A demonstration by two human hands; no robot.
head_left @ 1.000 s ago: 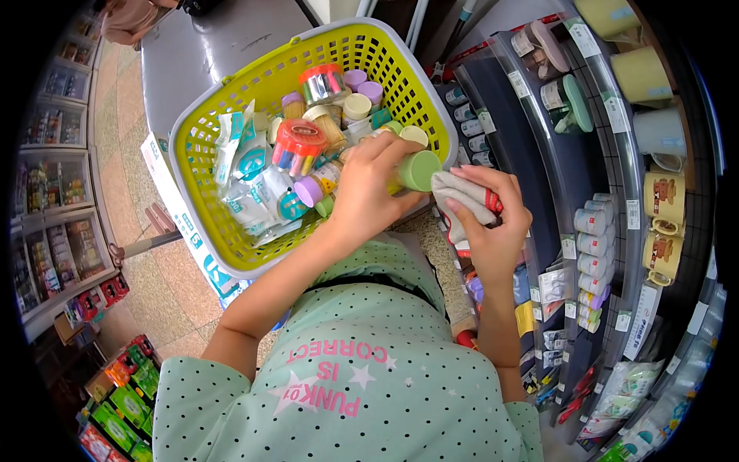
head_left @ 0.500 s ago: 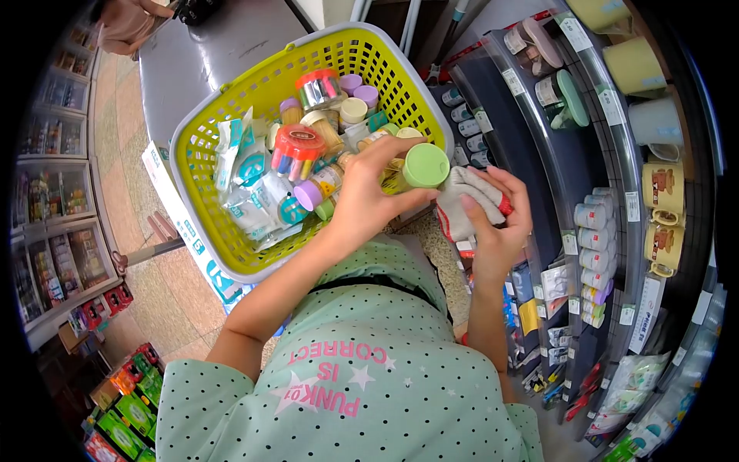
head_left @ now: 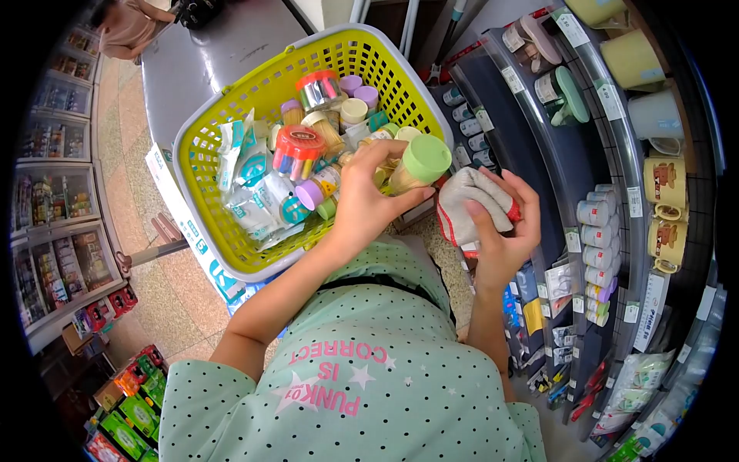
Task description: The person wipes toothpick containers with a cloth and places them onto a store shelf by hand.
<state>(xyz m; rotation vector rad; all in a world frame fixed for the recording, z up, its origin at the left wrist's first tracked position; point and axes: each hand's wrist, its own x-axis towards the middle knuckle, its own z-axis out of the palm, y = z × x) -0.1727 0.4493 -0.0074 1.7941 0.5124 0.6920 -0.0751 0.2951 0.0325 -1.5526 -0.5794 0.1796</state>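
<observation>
My left hand (head_left: 366, 192) is closed round a clear toothpick jar (head_left: 409, 179) with a green lid, holding it tilted at the basket's near right rim. A folded grey cloth (head_left: 464, 204) with red edging is gripped between the thumb and fingers of my right hand (head_left: 509, 231), just right of the jar. Below and left of the jar stands a yellow-green basket (head_left: 394, 68) with a grey rim. In it lie more lidded jars, a red-lidded tub of coloured pens (head_left: 299, 146) and white-and-teal packets (head_left: 265, 202).
A grey counter (head_left: 173, 88) lies beyond the basket, with a person (head_left: 131, 31) at its far end. Shelves on the right hold mugs (head_left: 664, 185), brushes (head_left: 570, 96) and small lidded jars (head_left: 596, 235). Green packs (head_left: 138, 412) are stacked at lower left.
The jar has tilted, so more of its clear side shows below the lid. My right hand has moved slightly right and down with the cloth, opening a gap from the jar.
</observation>
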